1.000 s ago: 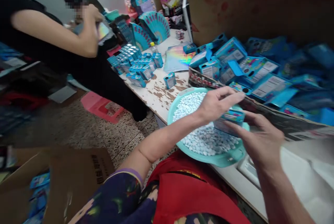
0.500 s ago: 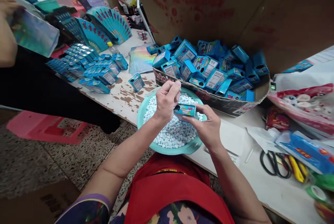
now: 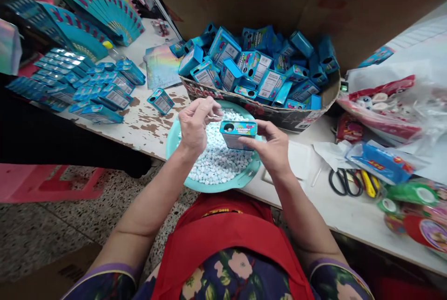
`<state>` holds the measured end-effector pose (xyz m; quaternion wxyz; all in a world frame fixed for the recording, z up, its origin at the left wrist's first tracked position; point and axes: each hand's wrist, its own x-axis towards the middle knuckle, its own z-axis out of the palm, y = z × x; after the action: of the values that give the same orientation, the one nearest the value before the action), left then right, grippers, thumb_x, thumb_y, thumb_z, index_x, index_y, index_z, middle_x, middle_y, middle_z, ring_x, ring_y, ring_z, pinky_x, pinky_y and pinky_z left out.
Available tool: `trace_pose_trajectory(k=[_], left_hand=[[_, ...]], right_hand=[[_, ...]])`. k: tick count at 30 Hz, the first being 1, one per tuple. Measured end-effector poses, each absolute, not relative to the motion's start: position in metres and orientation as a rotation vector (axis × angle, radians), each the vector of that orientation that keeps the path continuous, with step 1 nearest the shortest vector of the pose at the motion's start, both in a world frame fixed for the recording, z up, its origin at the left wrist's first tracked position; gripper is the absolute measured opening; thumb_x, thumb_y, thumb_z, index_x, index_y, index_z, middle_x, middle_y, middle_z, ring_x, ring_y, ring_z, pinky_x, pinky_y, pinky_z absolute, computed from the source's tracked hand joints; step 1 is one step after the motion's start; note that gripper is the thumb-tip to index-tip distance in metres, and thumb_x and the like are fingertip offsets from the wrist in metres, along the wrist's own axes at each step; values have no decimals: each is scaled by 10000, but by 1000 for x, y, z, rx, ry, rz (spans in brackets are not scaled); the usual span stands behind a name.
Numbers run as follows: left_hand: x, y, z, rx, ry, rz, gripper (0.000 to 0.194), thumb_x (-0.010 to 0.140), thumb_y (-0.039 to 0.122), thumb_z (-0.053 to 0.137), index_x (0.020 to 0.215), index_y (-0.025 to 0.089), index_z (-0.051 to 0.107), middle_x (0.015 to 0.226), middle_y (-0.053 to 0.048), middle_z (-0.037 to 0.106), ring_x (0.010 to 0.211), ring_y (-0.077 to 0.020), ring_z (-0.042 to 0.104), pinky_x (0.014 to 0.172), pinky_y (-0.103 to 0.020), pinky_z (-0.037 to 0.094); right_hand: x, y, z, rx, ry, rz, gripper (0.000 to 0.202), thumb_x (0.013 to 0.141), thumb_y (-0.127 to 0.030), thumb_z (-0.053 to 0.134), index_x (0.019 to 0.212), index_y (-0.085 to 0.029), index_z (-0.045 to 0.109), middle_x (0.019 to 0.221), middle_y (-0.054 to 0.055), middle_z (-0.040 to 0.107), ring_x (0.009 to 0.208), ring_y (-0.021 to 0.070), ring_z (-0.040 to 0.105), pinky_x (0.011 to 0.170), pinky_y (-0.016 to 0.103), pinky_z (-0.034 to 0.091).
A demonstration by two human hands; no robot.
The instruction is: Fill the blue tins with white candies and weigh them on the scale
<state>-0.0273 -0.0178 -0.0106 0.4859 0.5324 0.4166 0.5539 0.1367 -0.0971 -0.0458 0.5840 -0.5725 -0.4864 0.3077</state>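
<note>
Blue box is held above the right half of the basin, its lettered face up, with a round hole at the left end of that face. The right hand has its grip clamped on the right end, thumb on the near side. The left hand hangs over the left part of the basin, apart from the box, its fingertips together in a pinch; whether that grip holds something, I cannot tell.

Pale pieces cover the floor of the basin, which stands on a white counter. Just beyond the basin is a low carton heaped with loose boxes of a similar blue, lying at all angles.

Left of the basin, near it, sits a lone box; farther left come rows of boxes, and beyond the basin on that side a shiny sheet, a yellow-capped bottle and card fans.

Right of the basin lie scissors, a yellow cutter and a blue packet. On the floor, left of the basin and lower, is a pink stool, under another person's dark-clad leg.
</note>
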Motion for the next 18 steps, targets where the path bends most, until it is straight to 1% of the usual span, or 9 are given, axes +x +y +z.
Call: trace_pose_trajectory(k=[2,4,6,8,10,11,13,15,18], left_hand=[[-45,-16,-24,1569,1167,1144,263,862,427,571,732,198,586,911,-49,687,884,-183,657,847,-337,532],[-65,-19,-43,1913,1277,764,245,842,443,606,904,208,634,1119,-70,686,1109,-238,611,1026,-411,450],[-80,-29,-63,2181,1246,403,427,827,478,622,1153,202,609,1346,-122,601,1290,-302,513,1117,-486,356],[-86,-42,-82,2414,1125,162,596,823,491,619,1331,191,537,1512,-174,459,1421,-361,375,1167,-566,246],[-82,-50,-94,2605,1069,34,622,842,455,587,1397,186,503,1574,-193,373,1456,-390,316,1162,-607,210],[-78,-51,-97,2671,1088,4,604,850,423,567,1402,186,503,1572,-195,376,1441,-398,337,1142,-611,239],[-68,-47,-99,2739,1171,-35,565,850,354,543,1389,187,518,1520,-195,444,1358,-399,439,1068,-582,344],[-60,-36,-96,2767,1251,-96,543,819,297,554,1347,173,547,1427,-204,521,1257,-396,513,988,-540,421],[-54,-21,-90,2783,1295,-177,476,776,206,556,1245,133,593,1260,-215,588,1165,-382,546,890,-463,482]], right_hand=[[158,-112,-50,-1347,-1064,728,453,613,-389,891,1004,-231,722,943,18,748,851,202,694,822,370,571],[187,-131,-57,-1380,-968,645,448,616,-396,885,994,-231,710,919,17,739,829,200,695,789,358,574],[220,-151,-68,-1426,-855,501,430,611,-378,883,965,-223,696,881,8,721,806,185,687,760,334,567],[248,-166,-83,-1501,-769,383,429,599,-361,880,944,-212,674,862,3,708,799,176,679,763,330,562],[266,-174,-101,-1586,-713,337,454,584,-363,875,943,-201,650,867,13,705,808,185,679,789,355,563],[271,-176,-111,-1619,-691,331,468,583,-373,867,951,-197,638,876,21,704,817,194,681,804,373,563],[274,-178,-129,-1652,-661,327,480,600,-400,847,965,-192,615,887,36,699,834,211,685,826,402,560],[273,-180,-139,-1659,-663,329,491,620,-415,834,993,-193,602,926,53,695,874,227,689,843,418,557],[274,-183,-130,-1688,-768,243,603,630,-399,848,1137,-206,588,1156,100,660,1094,259,646,942,444,524]])
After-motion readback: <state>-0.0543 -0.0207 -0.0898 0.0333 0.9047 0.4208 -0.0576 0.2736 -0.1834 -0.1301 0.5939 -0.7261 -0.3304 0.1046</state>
